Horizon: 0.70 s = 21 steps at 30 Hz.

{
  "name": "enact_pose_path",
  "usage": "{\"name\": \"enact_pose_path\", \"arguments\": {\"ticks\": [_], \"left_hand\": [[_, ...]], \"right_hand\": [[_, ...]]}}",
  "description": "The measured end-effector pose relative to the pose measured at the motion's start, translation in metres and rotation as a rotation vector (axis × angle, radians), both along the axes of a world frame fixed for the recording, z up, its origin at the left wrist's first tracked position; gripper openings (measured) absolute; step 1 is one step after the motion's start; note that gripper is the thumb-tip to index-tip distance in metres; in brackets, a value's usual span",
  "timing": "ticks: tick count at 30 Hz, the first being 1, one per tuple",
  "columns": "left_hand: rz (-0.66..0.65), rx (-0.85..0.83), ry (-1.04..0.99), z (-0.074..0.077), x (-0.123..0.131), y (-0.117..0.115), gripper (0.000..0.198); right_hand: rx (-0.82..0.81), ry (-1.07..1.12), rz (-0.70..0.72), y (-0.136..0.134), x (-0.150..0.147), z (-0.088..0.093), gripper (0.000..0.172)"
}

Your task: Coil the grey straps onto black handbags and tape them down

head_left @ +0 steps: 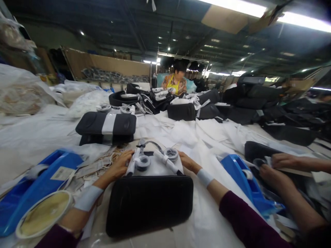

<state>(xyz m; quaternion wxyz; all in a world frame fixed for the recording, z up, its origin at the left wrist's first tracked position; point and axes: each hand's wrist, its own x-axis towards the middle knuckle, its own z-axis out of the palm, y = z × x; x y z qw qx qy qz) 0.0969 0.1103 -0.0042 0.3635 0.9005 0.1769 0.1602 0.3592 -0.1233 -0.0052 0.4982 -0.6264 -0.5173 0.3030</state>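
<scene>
A boxy black handbag (150, 205) lies in front of me, its smooth face toward me. Wrapped handles (170, 162) and a coiled, plastic-wrapped strap (143, 162) rest on a white sheet (155, 169) at its far side. My left hand (122, 164) grips the bag's far left side by a wrapped handle, fingers bent at the edge. On the opposite side, my right hand (188, 162) is closed around the far right edge; its fingertips are partly hidden. Both wrists wear pale bands.
Blue tape dispensers (60, 165) (239, 175) flank the bag. A round tub (45, 215) sits at left, beside loose tags (99, 168). Stacked black bags (88, 124) lie beyond. At right, a co-worker's hands (276, 175) handle another black bag; another person (176, 82) is across the table.
</scene>
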Motion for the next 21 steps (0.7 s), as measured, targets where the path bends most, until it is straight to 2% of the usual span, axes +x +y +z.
{"name": "enact_pose_path", "arguments": {"ticks": [6, 11, 15, 21], "left_hand": [[0.033, -0.005, 0.026, 0.008, 0.003, 0.0, 0.014], [0.085, -0.006, 0.028, 0.013, 0.005, 0.0, 0.018], [0.146, -0.014, 0.017, 0.01, 0.005, -0.003, 0.02], [0.265, -0.069, -0.038, 0.005, 0.009, -0.015, 0.022]], "right_hand": [[0.003, 0.044, -0.039, 0.009, -0.001, -0.003, 0.021], [-0.022, 0.053, -0.044, 0.008, 0.0, -0.003, 0.018], [-0.048, 0.054, -0.046, 0.009, 0.001, -0.005, 0.019], [-0.031, 0.038, -0.137, 0.014, -0.005, -0.009, 0.021]]}}
